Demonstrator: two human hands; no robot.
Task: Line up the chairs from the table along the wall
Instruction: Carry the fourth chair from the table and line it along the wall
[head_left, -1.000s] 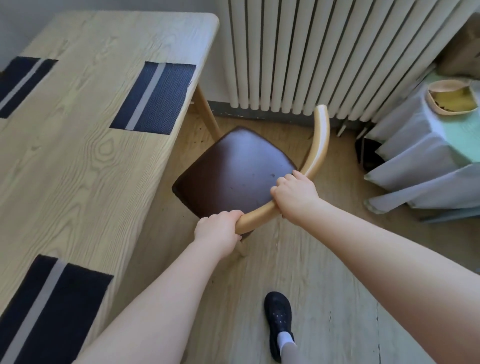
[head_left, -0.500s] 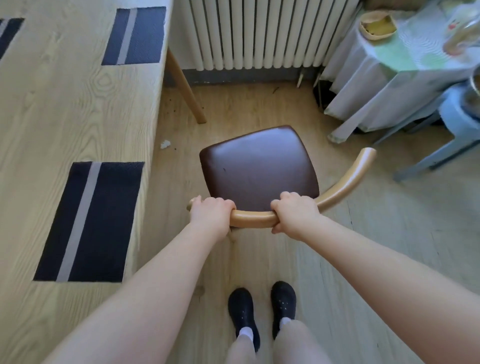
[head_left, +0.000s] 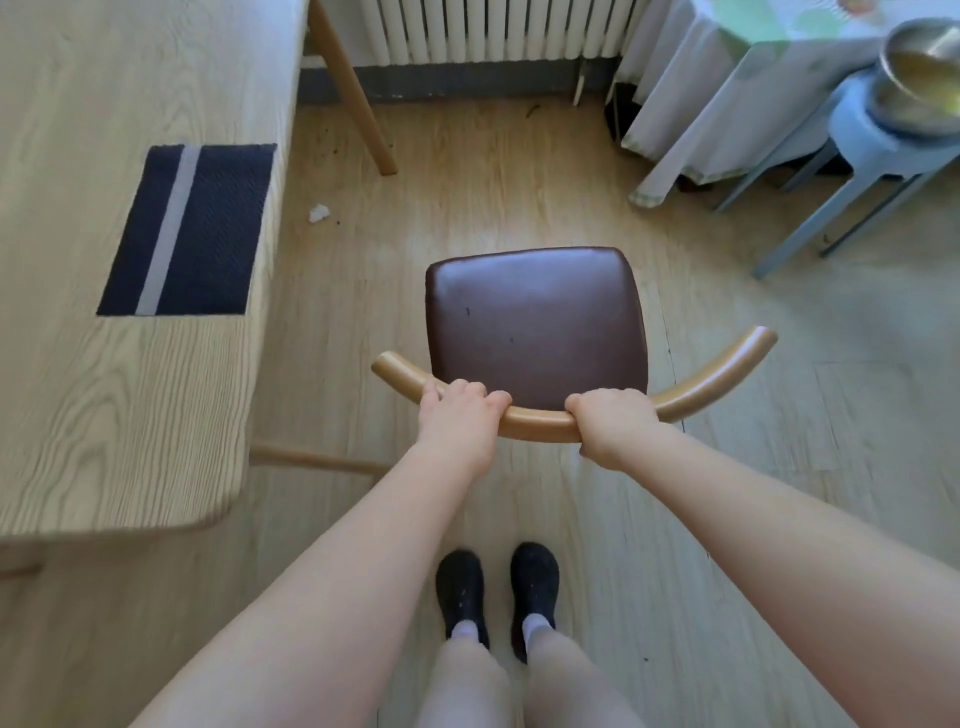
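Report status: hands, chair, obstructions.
Left hand and right hand grip curved wooden backrest. Brown-seated wooden chair clear of light wooden table. Grey-blue stool right.

Dark brown chair seat (head_left: 535, 322), navy grey-striped placemat (head_left: 187, 231)

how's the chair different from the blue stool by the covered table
The chair has a dark brown padded seat and a curved wooden backrest; the stool is pale blue with no back. The chair's seat is bare, while the stool carries a metal bowl. The left hand and right hand grip the chair's backrest; nothing touches the stool. Both stand on the wood floor.
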